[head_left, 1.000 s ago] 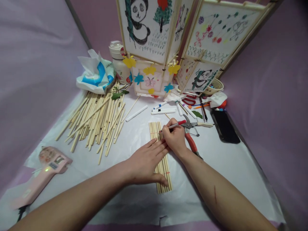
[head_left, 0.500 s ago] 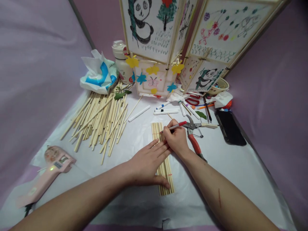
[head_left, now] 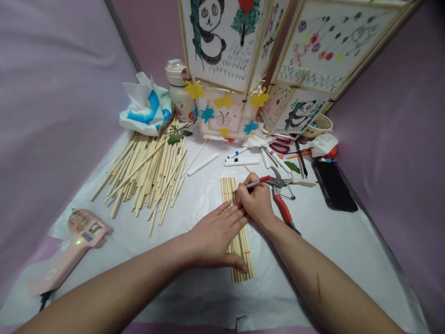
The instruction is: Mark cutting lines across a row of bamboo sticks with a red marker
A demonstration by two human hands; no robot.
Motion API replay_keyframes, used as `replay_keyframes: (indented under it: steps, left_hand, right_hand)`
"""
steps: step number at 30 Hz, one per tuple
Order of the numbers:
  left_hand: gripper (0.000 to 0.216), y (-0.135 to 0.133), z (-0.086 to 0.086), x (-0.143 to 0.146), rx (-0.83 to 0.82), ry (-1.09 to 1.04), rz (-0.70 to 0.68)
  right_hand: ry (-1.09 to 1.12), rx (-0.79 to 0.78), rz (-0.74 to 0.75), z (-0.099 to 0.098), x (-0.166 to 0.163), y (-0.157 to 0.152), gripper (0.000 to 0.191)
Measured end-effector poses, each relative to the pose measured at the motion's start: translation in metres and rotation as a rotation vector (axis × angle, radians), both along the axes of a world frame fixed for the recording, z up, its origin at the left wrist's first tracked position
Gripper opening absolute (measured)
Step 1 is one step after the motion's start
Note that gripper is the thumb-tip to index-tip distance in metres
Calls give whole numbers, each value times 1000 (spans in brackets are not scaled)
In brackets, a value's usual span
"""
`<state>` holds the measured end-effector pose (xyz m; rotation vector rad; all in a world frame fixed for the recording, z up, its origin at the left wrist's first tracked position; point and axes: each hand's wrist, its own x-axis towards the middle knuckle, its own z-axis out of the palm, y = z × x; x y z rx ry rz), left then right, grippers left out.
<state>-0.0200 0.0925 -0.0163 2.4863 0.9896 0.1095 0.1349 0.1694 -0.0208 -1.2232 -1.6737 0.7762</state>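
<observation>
Several wooden sticks lie side by side in a flat row on the white sheet, with red marks across them near both ends. My left hand rests flat over their middle, fingers stretched out and thumb apart, pressing on the row. A pen with a red cap end is pinched in my right hand; its tip is at the upper part of the sticks, by a red line. The fingers of my right hand touch the fingertips of my left. Part of the row is hidden under both hands.
Red-handled pruning shears lie right of my right hand, a black phone beyond. White markers lie ahead, before standing panels with panda drawings. At left are a stick pile, a tissue pack and a pink glue gun.
The pen tip has moved slightly to the right across the sticks. The whole view has shifted a little; my left hand stays flat on the row.
</observation>
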Motion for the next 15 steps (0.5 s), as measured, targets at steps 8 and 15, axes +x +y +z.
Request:
replay_keyframes:
  steps: [8, 15]
  left_hand:
    - [105, 1, 1, 1, -18, 18, -3]
    - [104, 0, -1, 0, 7, 27, -9]
  right_hand:
    - [0, -14, 12, 0, -1, 0, 20]
    - [-14, 5, -2, 0, 0, 1, 21]
